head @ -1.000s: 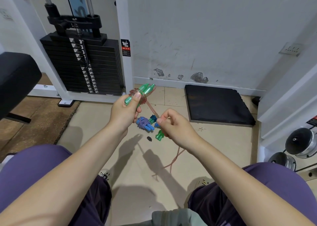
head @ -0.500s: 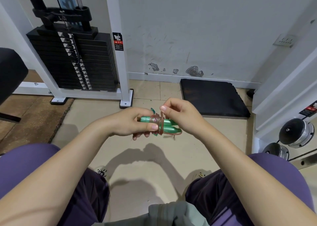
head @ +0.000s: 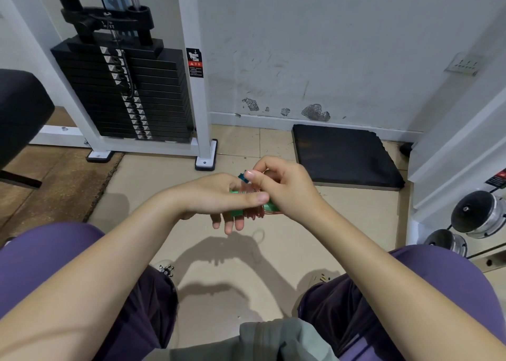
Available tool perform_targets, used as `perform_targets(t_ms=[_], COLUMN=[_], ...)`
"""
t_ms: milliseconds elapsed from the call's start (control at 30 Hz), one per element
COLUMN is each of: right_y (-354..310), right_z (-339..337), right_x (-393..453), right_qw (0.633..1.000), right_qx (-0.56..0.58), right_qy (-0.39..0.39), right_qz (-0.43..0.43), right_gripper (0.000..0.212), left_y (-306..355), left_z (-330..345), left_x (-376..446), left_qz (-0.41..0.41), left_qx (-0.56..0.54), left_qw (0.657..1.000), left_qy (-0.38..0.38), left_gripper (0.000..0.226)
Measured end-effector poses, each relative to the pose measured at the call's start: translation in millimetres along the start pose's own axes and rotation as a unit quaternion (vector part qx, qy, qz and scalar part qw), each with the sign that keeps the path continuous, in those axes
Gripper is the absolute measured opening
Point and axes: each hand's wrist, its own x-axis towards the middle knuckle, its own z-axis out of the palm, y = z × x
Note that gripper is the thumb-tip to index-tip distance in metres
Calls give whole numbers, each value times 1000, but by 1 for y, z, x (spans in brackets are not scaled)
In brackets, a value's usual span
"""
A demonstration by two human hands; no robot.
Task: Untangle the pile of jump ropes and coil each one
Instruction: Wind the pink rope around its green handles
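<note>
At the frame's center, the left hand grips the green handles of a jump rope, its pinkish rope coiled around them. The right hand pinches a blue-green end just above. Bare floor lies below, between the weight machine upper left and the black mat at right.

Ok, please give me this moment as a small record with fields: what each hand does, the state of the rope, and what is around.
left hand: left hand holds the green handles of the jump rope
right hand: right hand pinches a small teal piece above the bundle
rope: pinkish cord wound in loops round the handles
place: held above the tiled floor
around: weight stack, black mat, dumbbells
</note>
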Motion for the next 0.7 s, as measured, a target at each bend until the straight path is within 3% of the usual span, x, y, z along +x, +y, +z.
perform_targets(t_ms=[133, 267, 433, 600, 700], right_y=[1, 1, 5, 9, 13], right_z=[-2, -13, -22, -28, -23], right_x=[-1, 1, 3, 7, 6], right_qw=[998, 993, 985, 942, 936], right_qx=[57, 106, 149, 287, 290], right_qy=[-12, -49, -76, -128, -156], right_qz=[26, 31, 51, 114, 124], right_gripper=[22, 16, 15, 43, 54], left_y=[0, 3, 3, 0, -4], left_z=[9, 10, 14, 8, -1], left_x=[6, 6, 10, 14, 17], left_qz=[25, 79, 104, 114, 102], left_qx=[8, -46, -72, -159, -218], left_qw=[996, 992, 985, 957, 932], left_qy=[79, 89, 120, 217, 272], left_gripper=[58, 37, 34, 30, 36])
